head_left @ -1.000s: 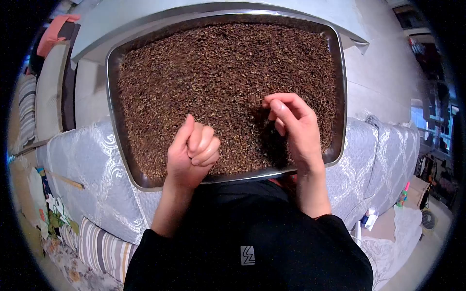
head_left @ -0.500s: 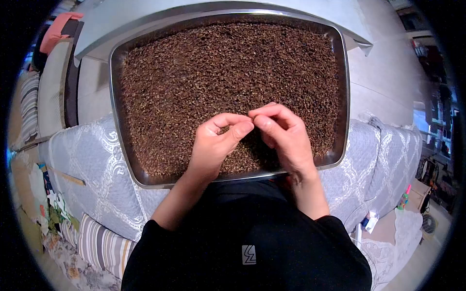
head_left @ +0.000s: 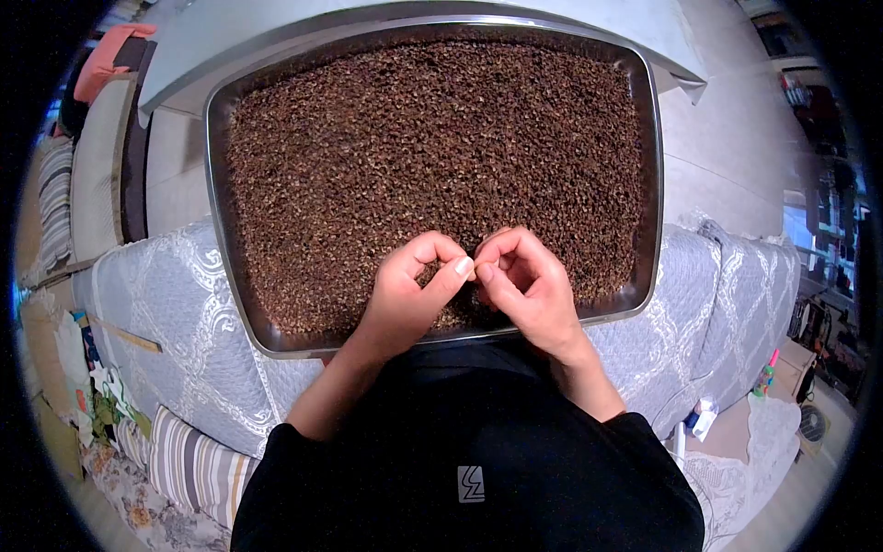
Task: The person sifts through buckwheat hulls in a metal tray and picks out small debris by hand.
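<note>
Room: I view pale floor (head_left: 727, 175) at the right of the frame and a striped cushion (head_left: 195, 469) at lower left. A grey patterned cover (head_left: 166, 285) spans both sides. A white surface (head_left: 212, 46) crosses the top, beyond the tray. I cannot tell what bears the tray.

Tray: the metal tray (head_left: 659, 175) sits at centre, near edge close to the torso, presumably so both hands reach its contents. Its raised rim contains the loose brown bits (head_left: 414, 138), spread in a broad layer, likely for visibility.

Hands: the left hand (head_left: 402, 293) and right hand (head_left: 543, 299) meet above the tray's near part, probably so anything dropped lands inside. Fingers of both are closed, thumb to index, tips touching. Whether they grip a small piece, I cannot tell.
</note>
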A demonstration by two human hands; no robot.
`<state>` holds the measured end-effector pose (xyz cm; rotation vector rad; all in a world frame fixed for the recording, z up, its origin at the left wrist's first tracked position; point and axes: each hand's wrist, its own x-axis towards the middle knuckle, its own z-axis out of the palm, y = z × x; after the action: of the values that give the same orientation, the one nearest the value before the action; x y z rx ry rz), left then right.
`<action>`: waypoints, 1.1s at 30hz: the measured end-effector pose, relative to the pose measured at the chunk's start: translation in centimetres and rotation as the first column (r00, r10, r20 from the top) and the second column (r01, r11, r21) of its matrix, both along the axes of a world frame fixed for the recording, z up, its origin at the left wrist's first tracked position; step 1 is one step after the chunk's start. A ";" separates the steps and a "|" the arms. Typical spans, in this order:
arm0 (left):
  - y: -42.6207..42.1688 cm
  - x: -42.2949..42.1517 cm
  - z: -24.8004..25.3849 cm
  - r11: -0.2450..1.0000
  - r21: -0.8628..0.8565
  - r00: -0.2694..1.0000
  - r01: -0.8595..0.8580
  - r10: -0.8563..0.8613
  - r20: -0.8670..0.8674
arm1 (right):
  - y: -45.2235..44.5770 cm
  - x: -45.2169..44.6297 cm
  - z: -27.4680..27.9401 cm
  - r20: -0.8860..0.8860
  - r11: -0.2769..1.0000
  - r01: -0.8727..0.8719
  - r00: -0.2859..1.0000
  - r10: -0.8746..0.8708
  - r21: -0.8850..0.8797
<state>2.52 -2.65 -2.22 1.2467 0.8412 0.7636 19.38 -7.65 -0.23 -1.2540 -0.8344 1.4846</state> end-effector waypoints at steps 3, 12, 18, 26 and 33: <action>0.0 -0.2 0.6 0.993 -0.119 0.999 0.019 -0.014 0.037 | -0.1 0.2 -0.2 0.178 0.999 0.001 0.984 -0.011 0.053; 0.7 -0.9 1.4 0.855 -0.516 0.954 0.051 0.111 0.278 | 3.7 2.2 -0.5 0.830 0.909 -0.118 0.467 -0.305 0.401; 0.7 -0.9 1.9 0.826 -0.561 0.957 0.051 0.120 0.263 | 4.4 2.6 -1.6 0.868 0.895 -0.195 0.395 -0.302 0.401; 1.0 -0.9 1.6 0.797 -0.599 0.942 0.074 0.141 0.303 | 3.1 3.9 0.3 0.143 0.981 0.147 0.981 -0.128 -0.124; 1.1 0.0 1.8 0.864 -0.503 0.971 -0.009 0.127 0.201 | 2.7 3.6 0.3 -0.249 0.968 0.143 0.949 -0.193 -0.207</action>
<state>2.54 -1.55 -0.46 0.6529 0.8286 0.6723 22.98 -4.92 0.02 -1.1930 -0.4055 1.5753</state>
